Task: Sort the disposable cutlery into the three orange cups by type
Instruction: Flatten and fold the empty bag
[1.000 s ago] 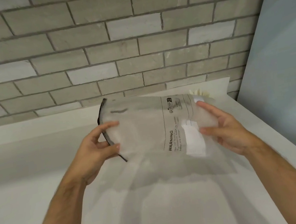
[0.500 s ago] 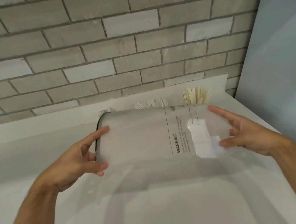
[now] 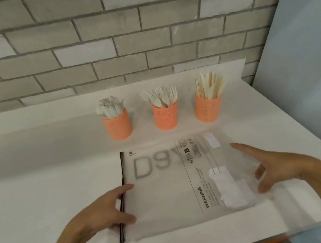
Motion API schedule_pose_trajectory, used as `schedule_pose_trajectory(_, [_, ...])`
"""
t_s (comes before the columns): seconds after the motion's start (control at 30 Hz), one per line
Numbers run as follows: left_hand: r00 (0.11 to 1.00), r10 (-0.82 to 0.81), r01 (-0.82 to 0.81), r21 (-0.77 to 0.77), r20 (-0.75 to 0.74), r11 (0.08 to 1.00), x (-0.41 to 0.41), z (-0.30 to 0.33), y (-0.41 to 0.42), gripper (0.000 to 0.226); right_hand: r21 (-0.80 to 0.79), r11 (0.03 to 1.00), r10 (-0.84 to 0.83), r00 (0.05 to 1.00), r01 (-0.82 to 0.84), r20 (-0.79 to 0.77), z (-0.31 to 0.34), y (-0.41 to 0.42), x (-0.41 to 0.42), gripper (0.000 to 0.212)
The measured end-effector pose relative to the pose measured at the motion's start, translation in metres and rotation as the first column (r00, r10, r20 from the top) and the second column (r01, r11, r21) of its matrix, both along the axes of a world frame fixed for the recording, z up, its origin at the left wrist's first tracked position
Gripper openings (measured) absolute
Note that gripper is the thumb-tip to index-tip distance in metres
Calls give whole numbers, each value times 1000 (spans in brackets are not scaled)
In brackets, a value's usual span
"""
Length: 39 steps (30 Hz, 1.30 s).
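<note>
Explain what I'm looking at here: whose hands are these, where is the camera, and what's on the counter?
This is no machine: a person wears a camera on the head, looking down at their own bare hands. On the white counter stand three orange perforated cups: the left one holds white spoons, the middle one white forks, the right one pale knives. In front lies a flat translucent plastic zip bag. The left hand holds its dark zipper edge; the right hand, fingers straight, rests at its other side.
</note>
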State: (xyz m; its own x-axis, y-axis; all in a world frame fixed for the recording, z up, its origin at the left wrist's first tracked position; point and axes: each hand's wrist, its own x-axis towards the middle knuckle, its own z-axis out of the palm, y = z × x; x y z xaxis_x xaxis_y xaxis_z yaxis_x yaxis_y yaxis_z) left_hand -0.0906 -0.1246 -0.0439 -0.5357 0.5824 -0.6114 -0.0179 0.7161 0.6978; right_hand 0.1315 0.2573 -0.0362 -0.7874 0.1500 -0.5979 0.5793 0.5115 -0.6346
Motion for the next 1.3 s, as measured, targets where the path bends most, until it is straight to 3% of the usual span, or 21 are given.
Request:
schedule_pose_trajectory(0.07, [983,-109,82,-173,-150,981,0,-2,5,62,79,997,18,999,-20,33,-2,3,-2,124])
schedule_pose_trajectory(0.1, [944,-196,117,-284,-266,952,-1,-2,10,53,202,979,-1,1000,-3,19,-3,3,-8,120])
schedule_pose_trajectory(0.2, [721,-393,51,-522,-571,852,7,-3,35,43,501,858,6,973,113,-229,-10,-26,-31,88])
schedule_pose_trajectory(0.27, [551,-432,15,-510,-714,860,18,-13,57,53,562,822,150,919,90,-365,-27,-64,-48,73])
schedule_pose_trajectory(0.3, [523,-404,52,-446,-750,894,25,-21,69,63,590,806,218,909,37,-354,-39,-81,-55,71])
schedule_pose_trajectory(0.4, [575,-447,241,-381,-685,893,40,-51,94,70,631,771,267,945,-91,-190,-69,-105,-63,68])
schedule_pose_trajectory(0.5, [611,-449,202,-420,-652,885,31,-74,89,81,654,756,174,973,-33,-153,-77,-89,-60,73])
schedule_pose_trajectory(0.6, [602,-389,118,-404,-697,907,22,-79,77,84,671,738,-6,996,68,-94,-69,-66,-52,83])
schedule_pose_trajectory(0.7, [602,-341,59,-386,-722,921,30,-80,78,84,680,677,-286,952,282,-110,-47,-56,-48,97])
schedule_pose_trajectory(0.77, [620,-297,18,-366,-726,931,37,-81,85,86,625,706,-386,921,334,-55,-31,-50,-43,76])
schedule_pose_trajectory(0.87, [647,-270,-22,-372,-713,928,43,-81,99,83,360,840,-426,904,405,-23,-18,-40,-31,36])
schedule_pose_trajectory(0.97, [674,-285,-14,-398,-681,917,49,-76,115,82,283,867,-421,907,411,-26,-15,-31,-27,41])
schedule_pose_trajectory(1.03, [693,-318,43,-403,-647,914,50,-72,124,84,300,834,-460,884,462,-84,-14,-20,-28,26])
schedule_pose_trajectory(1.17, [614,-455,202,-429,-646,881,57,-71,131,96,358,746,-513,827,562,-229,-5,8,-22,12])
schedule_pose_trajectory(1.3, [595,-464,203,-436,-656,877,63,-76,134,110,59,774,-599,761,630,-249,24,5,-18,21])
